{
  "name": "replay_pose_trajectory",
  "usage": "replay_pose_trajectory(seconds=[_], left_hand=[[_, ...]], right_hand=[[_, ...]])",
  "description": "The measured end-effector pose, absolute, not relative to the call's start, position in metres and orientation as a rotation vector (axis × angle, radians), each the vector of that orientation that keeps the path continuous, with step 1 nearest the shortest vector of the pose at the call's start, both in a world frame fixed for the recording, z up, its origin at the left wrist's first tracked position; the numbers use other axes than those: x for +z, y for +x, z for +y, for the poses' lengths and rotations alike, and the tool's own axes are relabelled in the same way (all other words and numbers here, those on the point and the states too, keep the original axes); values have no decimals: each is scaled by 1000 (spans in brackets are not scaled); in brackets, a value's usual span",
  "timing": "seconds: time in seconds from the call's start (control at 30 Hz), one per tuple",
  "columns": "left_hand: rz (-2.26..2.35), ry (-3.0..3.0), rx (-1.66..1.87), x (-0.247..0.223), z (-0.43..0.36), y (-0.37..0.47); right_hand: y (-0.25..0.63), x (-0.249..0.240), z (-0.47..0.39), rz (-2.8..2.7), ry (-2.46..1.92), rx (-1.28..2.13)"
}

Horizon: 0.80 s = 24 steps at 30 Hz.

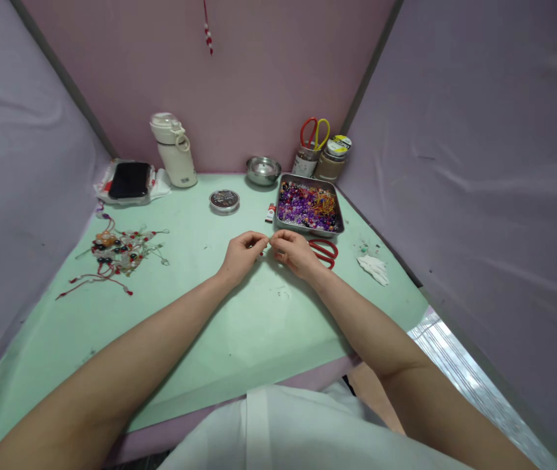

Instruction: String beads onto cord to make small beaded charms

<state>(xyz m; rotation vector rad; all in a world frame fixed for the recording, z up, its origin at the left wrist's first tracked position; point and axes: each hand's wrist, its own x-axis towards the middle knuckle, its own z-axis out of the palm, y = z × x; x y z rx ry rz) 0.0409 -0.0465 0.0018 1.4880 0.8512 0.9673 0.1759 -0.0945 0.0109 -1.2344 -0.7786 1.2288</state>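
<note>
Over the middle of the table, my left hand [245,256] and my right hand [294,253] meet almost fingertip to fingertip, each pinched closed. Whatever sits between the fingertips is too small to name; a small dark red bit shows just under the left fingers. Beside my right hand lie scissors with red handles [326,251], partly hidden behind it. Behind the hands stands a metal tray [308,230] full of purple, orange and clear beads [298,205]. A small red and white packet [270,213] lies against its left side.
Strung bead pieces [119,251] lie at the left. Along the back are a phone [130,180], a cream bottle [177,156], a round clear case [224,202], a steel bowl [263,171] and jars [331,163]. A crumpled tissue [373,269] lies right. Cloth walls enclose the table [239,333].
</note>
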Motion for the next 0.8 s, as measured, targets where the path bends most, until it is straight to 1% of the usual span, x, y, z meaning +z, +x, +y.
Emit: replay_pose_trajectory(seconds=[0.37,0.8], left_hand=[[867,1551,960,7,-49,41],[844,1571,913,3,-46,41]], right_hand=[[180,12,-95,-765,-1170,1354],[179,13,-95,-825,-1231,1207]])
